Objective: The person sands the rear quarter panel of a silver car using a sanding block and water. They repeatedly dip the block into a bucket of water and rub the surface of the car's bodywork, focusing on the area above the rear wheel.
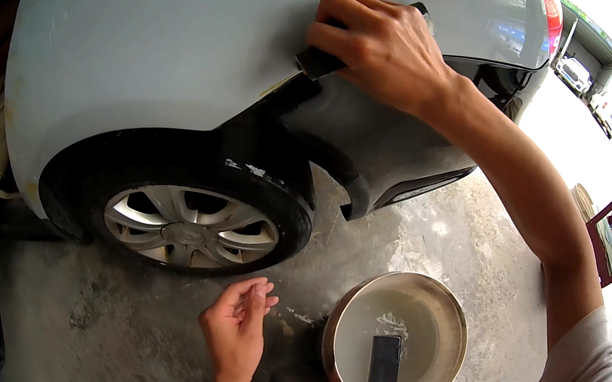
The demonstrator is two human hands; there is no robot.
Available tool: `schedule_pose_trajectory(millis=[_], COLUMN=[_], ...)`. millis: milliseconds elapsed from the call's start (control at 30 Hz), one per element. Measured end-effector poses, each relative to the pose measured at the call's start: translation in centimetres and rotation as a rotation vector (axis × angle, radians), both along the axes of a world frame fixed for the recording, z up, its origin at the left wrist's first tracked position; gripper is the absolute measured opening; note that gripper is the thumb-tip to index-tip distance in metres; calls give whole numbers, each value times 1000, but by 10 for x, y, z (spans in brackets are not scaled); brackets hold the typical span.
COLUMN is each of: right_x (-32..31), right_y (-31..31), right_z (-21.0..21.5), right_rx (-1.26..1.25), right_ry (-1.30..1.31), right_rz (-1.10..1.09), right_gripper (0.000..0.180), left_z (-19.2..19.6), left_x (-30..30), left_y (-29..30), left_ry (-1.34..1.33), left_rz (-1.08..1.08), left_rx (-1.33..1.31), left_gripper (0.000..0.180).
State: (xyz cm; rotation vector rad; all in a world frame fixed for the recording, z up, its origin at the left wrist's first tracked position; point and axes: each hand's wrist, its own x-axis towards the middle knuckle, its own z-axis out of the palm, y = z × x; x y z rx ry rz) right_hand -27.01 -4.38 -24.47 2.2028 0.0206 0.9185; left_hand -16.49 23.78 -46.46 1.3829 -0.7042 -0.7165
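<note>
Car panel: pale grey, matte, rear quarter above the wheel; lower bumper darker grey. Floor is stained concrete. Bowl of cloudy water sits near the knees, a dark rectangular pad lying in it. Right hand is clamped around a black block, pressed flat on the panel at the arch edge. Left hand hangs loose, fingers slack, holding nothing, between wheel and bowl.
</note>
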Motion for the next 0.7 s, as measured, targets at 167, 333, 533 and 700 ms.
schedule_pose_trajectory(millis=[167, 333, 533, 700], right_x=[1, 7, 14, 11], right_y=[0, 0, 16, 6], right_z=[0, 5, 17, 17], right_rx=[-37, -42, 58, 83], right_ry=[0, 6, 109, 115], right_rz=[-7, 49, -10, -61], right_gripper=[21, 23, 30, 29], left_z=[2, -2, -3, -3], left_x=[-4, -1, -1, 6], left_y=[0, 2, -4, 2], left_ry=[-63, -95, -122, -100], left_rz=[-7, -39, -5, 29], left_rx=[9, 39, 24, 11], left_gripper=[19, 27, 19, 20])
